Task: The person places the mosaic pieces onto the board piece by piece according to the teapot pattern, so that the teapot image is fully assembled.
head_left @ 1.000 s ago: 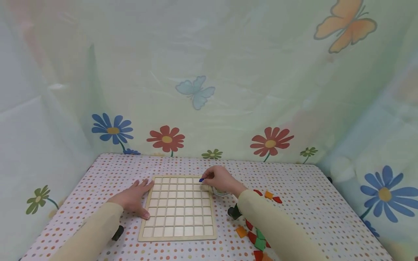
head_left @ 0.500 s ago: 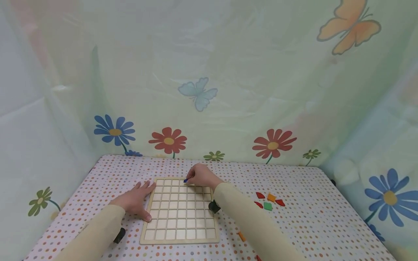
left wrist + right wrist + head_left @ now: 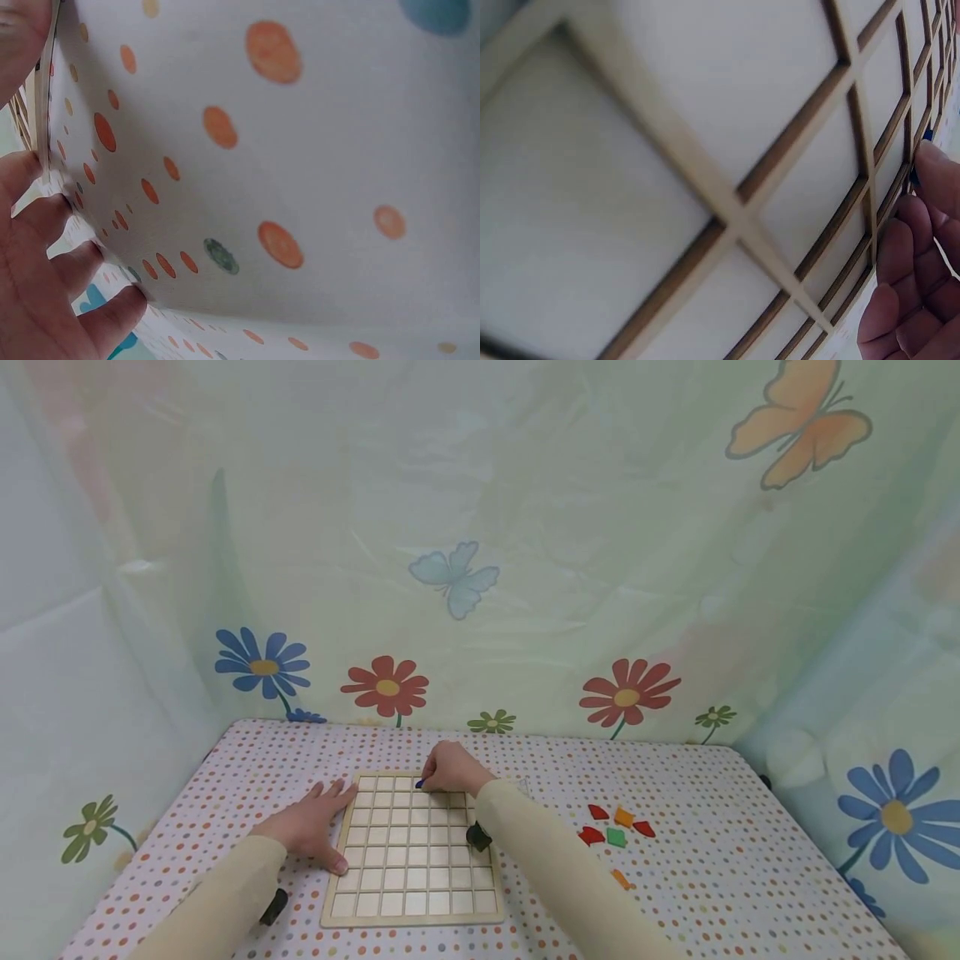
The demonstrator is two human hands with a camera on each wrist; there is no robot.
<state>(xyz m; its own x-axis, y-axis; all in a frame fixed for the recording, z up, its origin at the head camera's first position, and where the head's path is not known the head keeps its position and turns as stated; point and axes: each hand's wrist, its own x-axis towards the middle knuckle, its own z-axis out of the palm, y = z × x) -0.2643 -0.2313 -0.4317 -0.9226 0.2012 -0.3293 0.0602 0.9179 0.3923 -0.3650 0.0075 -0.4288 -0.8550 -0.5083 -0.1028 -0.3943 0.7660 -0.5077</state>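
Note:
A pale wooden grid board (image 3: 412, 920) with many square cells lies on the table. At its far edge my right hand (image 3: 452, 768) pinches a small dark blue piece (image 3: 419, 784) between thumb and fingertips, low over a cell of the far row. In the right wrist view the thumb covers most of the blue piece (image 3: 914, 177), so its shape cannot be told. My left hand (image 3: 313, 827) lies spread along the board's left side, fingers and thumb touching the frame. The left wrist view shows the fingers (image 3: 112, 319) extended against the dotted cloth.
Right of the board lie loose red pieces (image 3: 598, 812), orange pieces (image 3: 623, 817) and a green piece (image 3: 616, 837). The right sleeve (image 3: 558, 868) crosses the table and hides part of it. A flowered sheet (image 3: 525, 568) hangs behind the dotted tablecloth (image 3: 697, 860).
My right hand has carried the blue piece leftward from the board's far right corner, then lowered it slightly. My left hand has stayed at the board's left side.

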